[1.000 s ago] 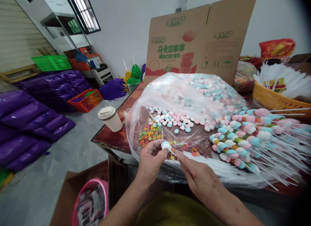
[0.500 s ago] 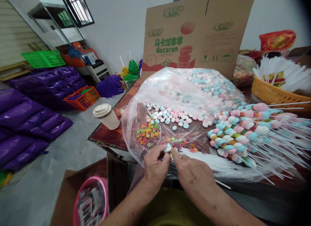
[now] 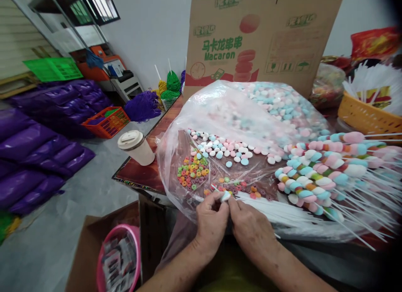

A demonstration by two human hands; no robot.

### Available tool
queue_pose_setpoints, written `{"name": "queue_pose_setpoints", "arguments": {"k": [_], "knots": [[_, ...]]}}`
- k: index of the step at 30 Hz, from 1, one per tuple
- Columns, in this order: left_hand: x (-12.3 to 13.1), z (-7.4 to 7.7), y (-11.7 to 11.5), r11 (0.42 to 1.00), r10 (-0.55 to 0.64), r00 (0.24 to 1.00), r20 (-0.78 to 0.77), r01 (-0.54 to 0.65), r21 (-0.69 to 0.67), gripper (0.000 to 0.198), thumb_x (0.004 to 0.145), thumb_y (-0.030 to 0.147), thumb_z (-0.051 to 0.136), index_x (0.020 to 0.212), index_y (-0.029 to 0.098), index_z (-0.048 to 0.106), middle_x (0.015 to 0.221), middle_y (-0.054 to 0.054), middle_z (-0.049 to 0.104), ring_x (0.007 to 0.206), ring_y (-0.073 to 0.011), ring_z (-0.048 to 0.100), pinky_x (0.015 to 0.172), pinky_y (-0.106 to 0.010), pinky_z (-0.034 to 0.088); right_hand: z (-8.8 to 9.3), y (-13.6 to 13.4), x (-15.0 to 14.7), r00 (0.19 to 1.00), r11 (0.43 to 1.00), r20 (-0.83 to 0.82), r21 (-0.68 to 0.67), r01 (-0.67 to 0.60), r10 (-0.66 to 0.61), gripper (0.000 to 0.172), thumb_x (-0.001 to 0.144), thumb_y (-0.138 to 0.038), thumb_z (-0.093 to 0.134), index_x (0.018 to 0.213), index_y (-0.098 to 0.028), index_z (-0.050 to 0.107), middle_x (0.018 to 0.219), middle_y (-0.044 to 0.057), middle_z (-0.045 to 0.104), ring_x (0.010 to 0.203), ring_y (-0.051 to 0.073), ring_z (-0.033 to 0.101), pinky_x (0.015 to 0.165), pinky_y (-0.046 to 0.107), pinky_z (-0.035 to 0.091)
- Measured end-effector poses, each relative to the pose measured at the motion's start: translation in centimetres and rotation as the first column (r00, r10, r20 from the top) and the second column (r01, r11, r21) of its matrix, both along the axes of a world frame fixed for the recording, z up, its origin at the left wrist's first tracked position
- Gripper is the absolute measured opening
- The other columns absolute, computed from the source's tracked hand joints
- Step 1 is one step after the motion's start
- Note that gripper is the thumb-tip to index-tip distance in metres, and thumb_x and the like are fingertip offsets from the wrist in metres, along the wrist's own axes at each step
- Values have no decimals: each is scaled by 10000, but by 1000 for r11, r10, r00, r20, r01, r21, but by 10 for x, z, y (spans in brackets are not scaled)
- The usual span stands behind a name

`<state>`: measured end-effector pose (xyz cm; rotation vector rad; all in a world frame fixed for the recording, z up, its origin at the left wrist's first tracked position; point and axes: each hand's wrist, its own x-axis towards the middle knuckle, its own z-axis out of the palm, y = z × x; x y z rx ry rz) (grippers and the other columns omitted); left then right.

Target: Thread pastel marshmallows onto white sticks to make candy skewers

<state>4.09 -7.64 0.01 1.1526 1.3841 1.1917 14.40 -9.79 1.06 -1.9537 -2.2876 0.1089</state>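
- In the head view, a small, soft, blue-and-white marshmallow is pinched by the thumb and finger of the left hand, near the front edge of the shiny brown worktop.
- The fingers of the right hand are curled in close beside it, and a thin, straight white stick seems to be held there; its tip pokes out past the marshmallow.
- A bit of yellow shows between the hands; what it is cannot be told.
- The marshmallow should be pinched gently, as it could be squashed.
- The stick should be kept straight and in the middle, or the side could be torn.
- Fingertips should be kept away from the tip.
- Small, bright rings lie loose past the left hand, so they can be reached easily.
- On the filled sticks at the right, sweets are packed tight and a bare end is left; this can be copied.
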Motion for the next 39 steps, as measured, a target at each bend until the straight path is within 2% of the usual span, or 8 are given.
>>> {"name": "queue_pose_setpoints", "arguments": {"k": [4,6,11,14,21,27,32,39], "knots": [[-24,5,31,969,-221,948,-230,239,57,288,730,251,560,1001,221,653,783,-18,680,683,-165,586,682,-268,448,-10,20,22,970,999,-242,41,25,-14,253,807,-89,342,875,-153,578,758,68,649,689,160,604,613,239,405],[-42,13,58,985,-78,871,-485,143,99,315,758,278,536,1060,243,619,814,-22,662,690,-170,573,673,-270,427,-13,26,36,949,989,-313,131,64,-20,240,842,-177,333,823,-161,571,716,67,636,657,164,591,605,249,398],[-55,13,103,937,-157,331,-930,348,-34,226,801,247,452,728,206,662,833,-59,598,768,-190,541,677,-286,393,-15,27,39,941,993,-336,117,9,31,286,856,-228,325,657,-186,526,586,28,594,526,149,548,519,248,341],[-48,3,103,915,-123,247,-961,404,-13,217,812,253,440,804,213,653,871,-55,583,798,-176,534,688,-269,390,-16,28,33,928,997,-372,74,24,5,286,864,-232,323,686,-181,541,618,30,605,563,152,561,543,247,346],[-47,4,110,884,-183,338,-923,468,-4,171,761,187,487,745,221,654,857,-36,611,831,-174,549,731,-265,397,-14,32,34,938,1000,-346,-13,22,-25,280,867,-232,324,731,-183,563,667,38,620,612,159,565,574,253,345],[-44,14,91,989,-147,984,-104,145,-29,123,663,274,646,703,159,626,608,6,617,561,-127,567,584,-253,454,-9,26,31,911,999,-413,31,-8,21,267,872,-220,337,717,-178,550,632,29,592,583,143,537,569,248,337],[-35,14,67,946,-42,875,482,189,-262,266,493,229,785,671,122,619,592,4,630,552,-129,614,571,-255,503,-9,22,26,915,998,-401,62,-27,50,260,880,-204,332,743,-175,552,682,37,599,604,141,538,589,248,348],[-36,8,56,967,-85,897,433,180,-182,199,553,228,759,689,123,658,648,-9,650,610,-135,615,643,-279,517,2,14,19,973,998,-228,62,-22,36,216,840,-130,362,751,-181,552,656,37,606,578,148,552,537,247,330]]}}
